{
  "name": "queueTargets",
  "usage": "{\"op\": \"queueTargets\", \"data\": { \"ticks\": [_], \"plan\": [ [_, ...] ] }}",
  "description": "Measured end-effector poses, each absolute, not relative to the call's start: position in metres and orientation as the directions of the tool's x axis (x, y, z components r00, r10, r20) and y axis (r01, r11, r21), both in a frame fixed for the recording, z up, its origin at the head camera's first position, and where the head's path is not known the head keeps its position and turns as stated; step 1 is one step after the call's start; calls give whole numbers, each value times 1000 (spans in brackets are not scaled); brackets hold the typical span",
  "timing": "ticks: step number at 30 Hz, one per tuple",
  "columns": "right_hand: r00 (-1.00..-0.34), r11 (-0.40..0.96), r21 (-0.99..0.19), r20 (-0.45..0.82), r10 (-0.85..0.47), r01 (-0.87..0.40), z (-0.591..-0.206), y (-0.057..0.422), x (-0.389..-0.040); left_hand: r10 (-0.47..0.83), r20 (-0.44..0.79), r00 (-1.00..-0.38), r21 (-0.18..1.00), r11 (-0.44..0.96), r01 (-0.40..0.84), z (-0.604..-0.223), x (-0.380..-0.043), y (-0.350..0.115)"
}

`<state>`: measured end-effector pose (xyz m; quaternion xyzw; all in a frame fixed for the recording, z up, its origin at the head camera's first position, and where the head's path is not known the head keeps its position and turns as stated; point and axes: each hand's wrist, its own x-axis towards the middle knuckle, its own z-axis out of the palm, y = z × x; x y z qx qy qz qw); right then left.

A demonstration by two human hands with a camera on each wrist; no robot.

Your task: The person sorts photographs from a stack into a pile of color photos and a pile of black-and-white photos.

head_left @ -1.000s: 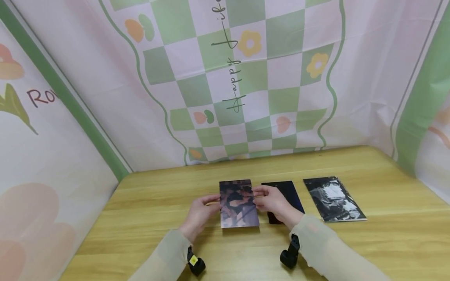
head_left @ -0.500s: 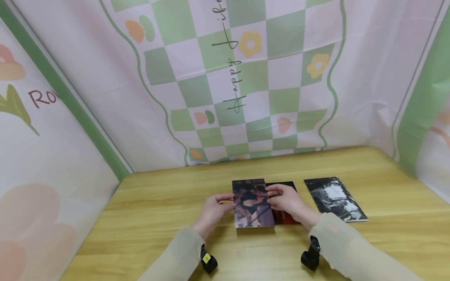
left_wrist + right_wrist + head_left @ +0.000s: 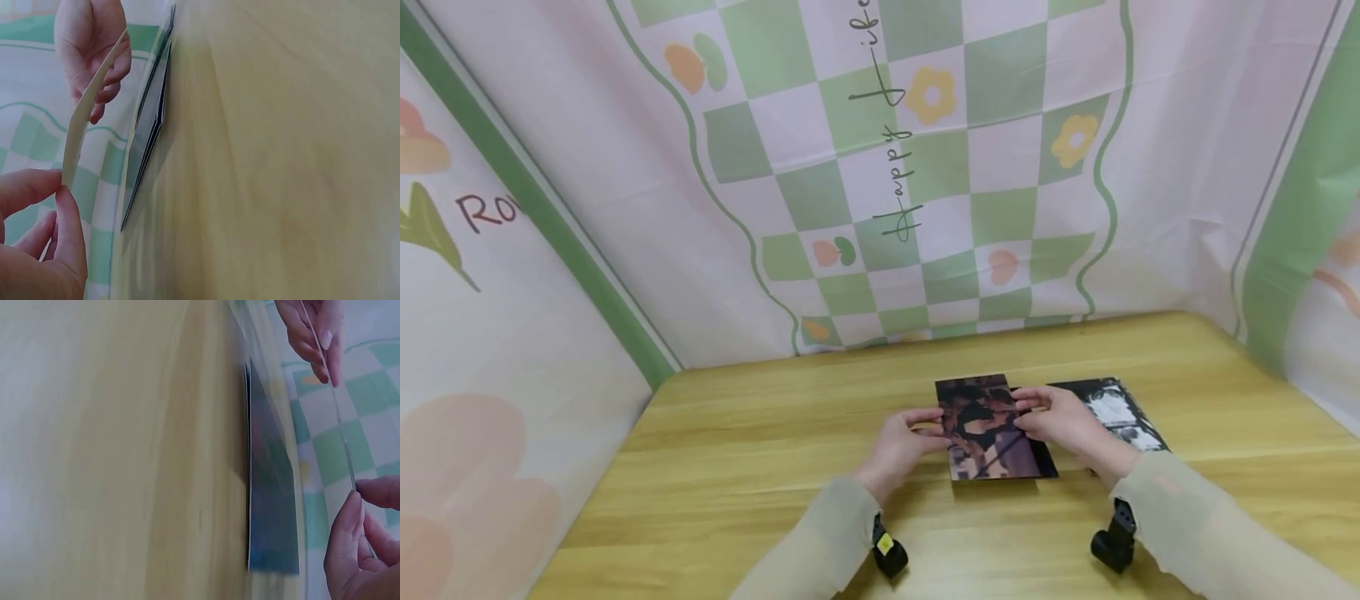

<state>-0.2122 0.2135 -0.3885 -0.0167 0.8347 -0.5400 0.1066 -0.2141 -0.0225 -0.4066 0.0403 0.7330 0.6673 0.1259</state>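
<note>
Both hands hold a picture card [image 3: 976, 433] with a purple and pink print by its opposite side edges. The left hand [image 3: 898, 450] pinches its left edge between thumb and fingers. On the right edge, the right hand [image 3: 1067, 423] does the same. Seen edge-on in the left wrist view, the held card [image 3: 78, 128] is raised off the table and slightly bent. Below it lies a dark card [image 3: 1043, 457], mostly covered in the head view. A black-and-white picture card [image 3: 1111, 406] lies to the right, partly behind the right hand and wrist.
The cards lie on a wooden table [image 3: 760, 467]. A green-and-white checked cloth [image 3: 917, 183] hangs behind its far edge. The right wrist view shows one of the lying cards [image 3: 275, 506] with its near edge lifted a little from the wood.
Both hands have carried the picture card to the right, from beside the dark card to over it. The black-and-white card has become partly hidden by the right hand.
</note>
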Motion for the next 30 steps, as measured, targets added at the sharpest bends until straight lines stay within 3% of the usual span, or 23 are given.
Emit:
{"op": "queueTargets", "data": {
  "ticks": [19, 30],
  "plan": [
    [-973, 455, -885, -184, -140, 101, -398, 233, -218, 187, -183, -965, 973, 175, -151, -417, -228, 10],
    [-975, 534, -837, -201, -97, 120, -401, 234, -226, 182, -160, -970, 964, 242, -113, -417, -229, 18]
  ]
}}
